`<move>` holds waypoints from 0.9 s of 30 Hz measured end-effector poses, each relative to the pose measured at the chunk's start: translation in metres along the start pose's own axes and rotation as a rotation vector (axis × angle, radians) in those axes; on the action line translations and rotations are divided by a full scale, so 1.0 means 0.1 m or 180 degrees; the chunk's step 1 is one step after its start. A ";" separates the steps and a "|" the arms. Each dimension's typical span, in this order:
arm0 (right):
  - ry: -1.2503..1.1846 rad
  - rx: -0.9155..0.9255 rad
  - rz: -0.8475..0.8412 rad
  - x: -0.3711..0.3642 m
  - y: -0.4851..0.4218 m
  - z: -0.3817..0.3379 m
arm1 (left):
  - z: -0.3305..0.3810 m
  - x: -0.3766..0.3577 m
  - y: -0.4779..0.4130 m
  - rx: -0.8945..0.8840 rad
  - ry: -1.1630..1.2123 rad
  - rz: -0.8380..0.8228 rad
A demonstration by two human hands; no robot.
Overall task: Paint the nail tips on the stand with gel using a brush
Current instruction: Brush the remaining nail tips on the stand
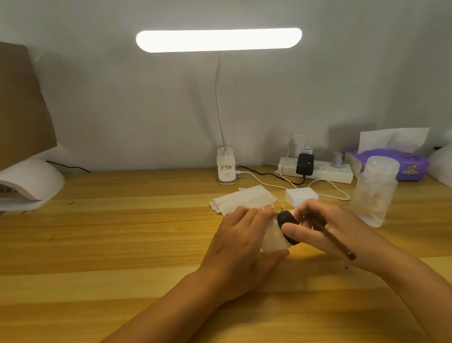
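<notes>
Both hands meet at center frame. Left hand (pixel 242 249) cups a small white jar (pixel 273 239), fingers curled round it. Right hand (pixel 331 230) pinches the jar's black lid (pixel 287 224) with thumb and fingertips, with a brown brush (pixel 331 237) tucked in the same grip. Pink nail tips (pixel 267 208) peek just above the left fingers; their stand is hidden. At right stands a clear bottle (pixel 374 191).

Single head-worn view, looking forward and down across the wooden desk (pixel 115 235) toward the grey wall (pixel 348 78). Wide-angle (straight edges bow near the borders). Both forearms enter from the bottom edge; the hands sit close, just below centre. The lit lamp bar (pixel 218 39) hangs near the top.
</notes>
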State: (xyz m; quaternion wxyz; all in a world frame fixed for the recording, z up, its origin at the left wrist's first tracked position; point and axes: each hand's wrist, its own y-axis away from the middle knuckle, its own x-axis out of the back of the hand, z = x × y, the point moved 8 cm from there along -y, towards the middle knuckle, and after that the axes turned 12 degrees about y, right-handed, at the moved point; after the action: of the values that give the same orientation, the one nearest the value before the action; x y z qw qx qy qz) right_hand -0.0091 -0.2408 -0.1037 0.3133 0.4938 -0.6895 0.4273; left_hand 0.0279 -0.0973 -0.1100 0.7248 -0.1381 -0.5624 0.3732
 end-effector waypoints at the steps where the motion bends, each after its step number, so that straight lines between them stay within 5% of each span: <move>1: 0.0331 0.0053 0.0115 -0.01 0.02 -0.05 | 0.01 0.01 0.00 -0.0015 -0.0029 0.0023; 5: 0.0808 -0.0225 0.0670 -0.03 0.08 -0.14 | 0.05 0.03 0.01 -0.0174 -0.0283 0.0167; 12: -0.0452 0.0034 -0.0375 0.01 -0.03 -0.01 | -0.07 0.06 -0.03 0.0160 0.0106 0.0380; 24: 0.0853 -0.0339 0.0066 -0.18 0.02 -0.06 | 0.03 0.10 0.02 -0.0296 -0.0344 0.0628; 27: 0.1115 -0.0357 0.0531 -0.06 0.05 -0.08 | 0.00 0.08 0.01 -0.0165 -0.0185 0.0656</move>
State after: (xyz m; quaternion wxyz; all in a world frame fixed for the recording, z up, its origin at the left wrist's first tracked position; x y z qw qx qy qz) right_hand -0.0118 -0.2309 -0.1067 0.4190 0.3349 -0.6857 0.4920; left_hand 0.0283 -0.0913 -0.1045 0.6622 -0.2031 -0.5755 0.4349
